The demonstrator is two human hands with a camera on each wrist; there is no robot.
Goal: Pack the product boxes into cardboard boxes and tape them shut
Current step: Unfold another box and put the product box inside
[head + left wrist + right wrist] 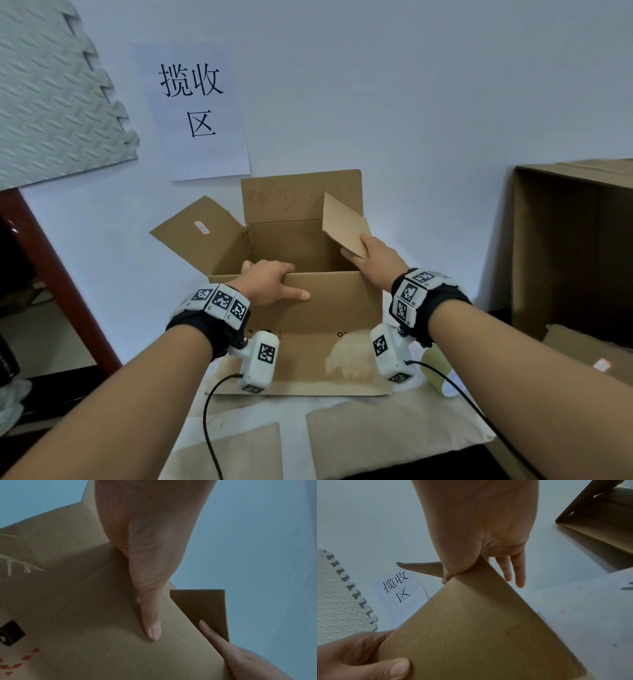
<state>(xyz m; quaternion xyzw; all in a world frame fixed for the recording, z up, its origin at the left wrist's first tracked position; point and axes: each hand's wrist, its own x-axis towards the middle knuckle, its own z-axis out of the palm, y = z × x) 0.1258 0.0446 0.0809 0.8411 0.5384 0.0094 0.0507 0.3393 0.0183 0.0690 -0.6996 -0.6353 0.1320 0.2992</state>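
Observation:
An open brown cardboard box (335, 301) stands on the table by the wall, its back and left flaps up and its near flap (301, 359) lying flat toward me. My left hand (270, 281) grips the top edge of the near wall, fingers hooked inside and thumb (152, 615) flat on the outside. My right hand (373, 257) pinches the raised right flap (344, 222) at its lower corner. In the right wrist view the right hand (479, 534) clamps the cardboard (479, 628) between thumb and straight fingers. The part of the box's inside that shows holds nothing.
A large open carton (565, 246) stands at the right, with more flat cardboard (589, 356) below it. A pale tape roll (435, 373) and a crumpled clear wad (346, 359) lie near the front flap. A paper sign (195, 102) and foam mat (51, 96) hang on the wall.

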